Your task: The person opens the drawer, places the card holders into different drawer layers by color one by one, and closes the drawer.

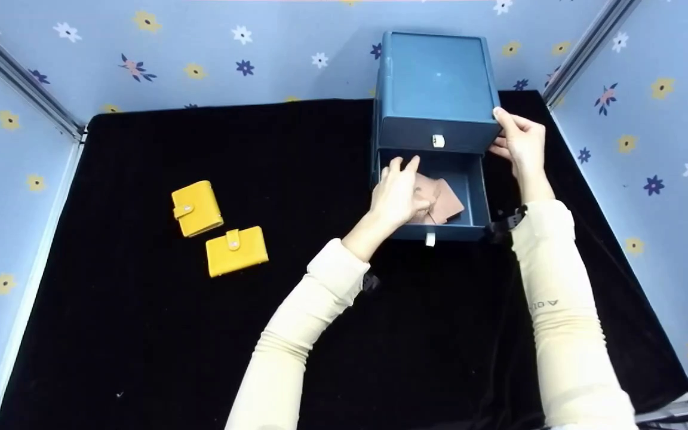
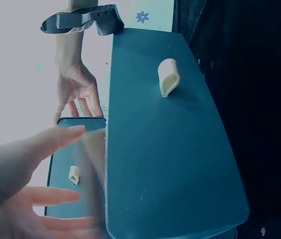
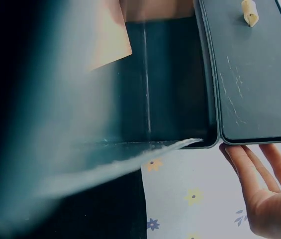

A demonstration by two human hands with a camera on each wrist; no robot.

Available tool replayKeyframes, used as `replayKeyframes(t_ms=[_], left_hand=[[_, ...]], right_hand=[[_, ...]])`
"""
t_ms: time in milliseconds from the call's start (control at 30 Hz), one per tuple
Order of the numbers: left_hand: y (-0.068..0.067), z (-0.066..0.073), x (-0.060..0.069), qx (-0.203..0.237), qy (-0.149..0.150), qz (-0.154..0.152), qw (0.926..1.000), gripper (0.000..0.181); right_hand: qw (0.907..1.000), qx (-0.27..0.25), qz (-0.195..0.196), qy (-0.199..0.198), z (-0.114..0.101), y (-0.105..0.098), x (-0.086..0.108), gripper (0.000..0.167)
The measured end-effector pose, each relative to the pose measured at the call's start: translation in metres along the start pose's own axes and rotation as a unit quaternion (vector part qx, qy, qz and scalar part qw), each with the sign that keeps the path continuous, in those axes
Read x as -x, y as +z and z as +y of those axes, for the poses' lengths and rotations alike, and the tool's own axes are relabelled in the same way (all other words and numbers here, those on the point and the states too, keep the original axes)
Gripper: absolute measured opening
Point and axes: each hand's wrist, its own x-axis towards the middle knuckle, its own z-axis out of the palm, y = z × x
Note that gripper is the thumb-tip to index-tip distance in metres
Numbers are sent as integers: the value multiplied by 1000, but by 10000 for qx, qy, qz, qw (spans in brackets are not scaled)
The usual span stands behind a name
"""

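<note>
A blue two-drawer cabinet point(image 1: 439, 77) stands at the back right, its lower drawer point(image 1: 460, 233) pulled out. Inside that drawer lie flat pinkish-tan pieces point(image 1: 448, 203), partly covered by my left hand point(image 1: 396, 192). In the left wrist view, the thumb and fingers point(image 2: 55, 195) of this hand are spread apart with no object seen gripped between them. My right hand point(image 1: 523, 140) rests against the cabinet's right side, thumb at its upper front corner. From the right wrist view, its fingers point(image 3: 247, 172) look fairly straight and touch the edge beside the upper drawer front point(image 3: 257, 84).
Two yellow snap-closure card holders point(image 1: 197, 208) lie on the black cloth point(image 1: 141, 334) to the left. Each drawer front carries a small cream pull tab point(image 1: 438, 141). Flower-patterned blue panels point(image 1: 284, 54) enclose the back and sides.
</note>
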Motion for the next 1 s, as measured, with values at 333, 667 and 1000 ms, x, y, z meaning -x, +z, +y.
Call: replayKeyframes(t_ms=[333, 667, 1000], left_hand=[[2, -2, 7, 198, 331, 187, 9991, 65], [4, -1, 22, 641, 751, 693, 9927, 53], [17, -3, 40, 1358, 1288, 1636, 9686, 36]], right_hand=[[10000, 13, 29, 35, 0, -1, 0, 28], [10000, -4, 26, 19, 1, -1, -1, 29], [9999, 104, 97, -65, 1, -1, -2, 32]])
